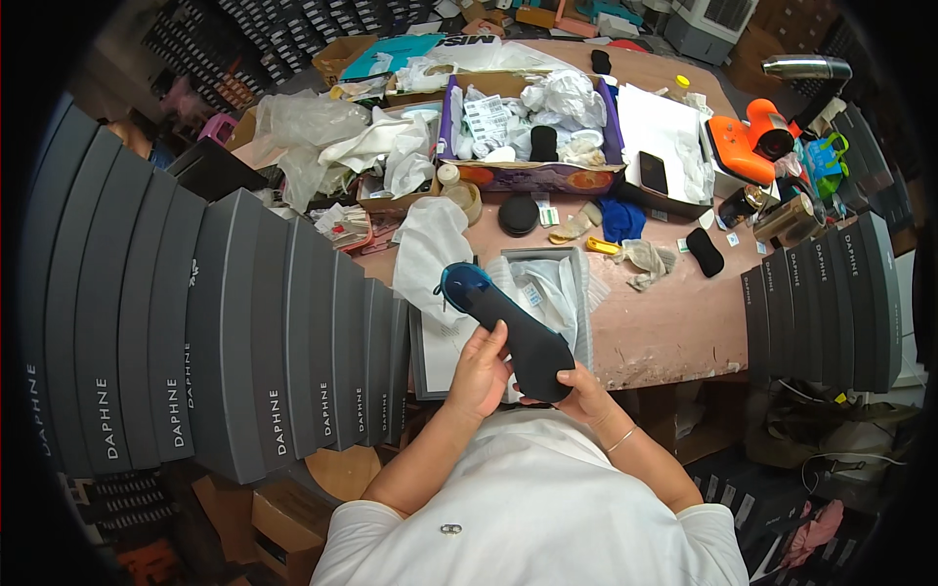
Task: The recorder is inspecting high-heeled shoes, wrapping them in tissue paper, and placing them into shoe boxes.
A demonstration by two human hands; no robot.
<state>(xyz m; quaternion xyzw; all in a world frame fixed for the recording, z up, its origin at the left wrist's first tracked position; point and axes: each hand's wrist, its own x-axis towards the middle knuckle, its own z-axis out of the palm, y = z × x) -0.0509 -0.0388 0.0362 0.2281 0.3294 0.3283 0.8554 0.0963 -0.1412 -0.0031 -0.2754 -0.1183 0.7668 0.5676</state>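
Observation:
Both my hands hold a dark shoe (528,347) in front of my chest, over the near edge of the table. Its long flat black face is turned up toward me, and the far end is glossy blue. My left hand (479,376) grips its left edge with the thumb on top. At the near end, my right hand (583,393) pinches the right edge. Just beyond the shoe lies an open grey shoe box (584,293) with white tissue paper (555,293) inside. Left of it, another sheet of white paper (430,249) stands crumpled.
Tall rows of dark grey shoe boxes flank me, one at left (230,332) and one at right (831,303). Farther back are a purple carton (528,179) full of paper, a phone (653,173), an orange tool (740,151), a round black tin (518,215) and several cloths.

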